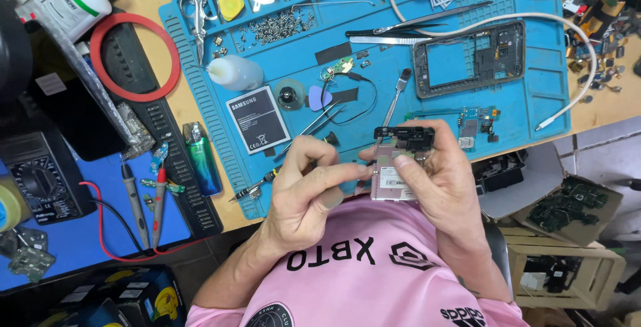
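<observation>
Here my right hand (437,180) wraps a stripped pink phone body (394,179) held above the near edge of the blue work mat (534,100), fingers clenched round its sides and thumb laid across its face; a black part (404,136) sits at its top end; my left hand (307,190) is closed in a pinch grip on a thin screwdriver (267,181), its fingertips meeting the phone body's left edge; the tool's shaft slants down to the left over the mat; beyond my hands on the mat lie a flat battery (258,119), tweezers (314,126), a blue pick (319,98), a pile of small screws (277,28), scissors (198,16) and a dark phone frame (469,58); a green-blue lighter (202,160) rests on the tabletop, left of the mat.
</observation>
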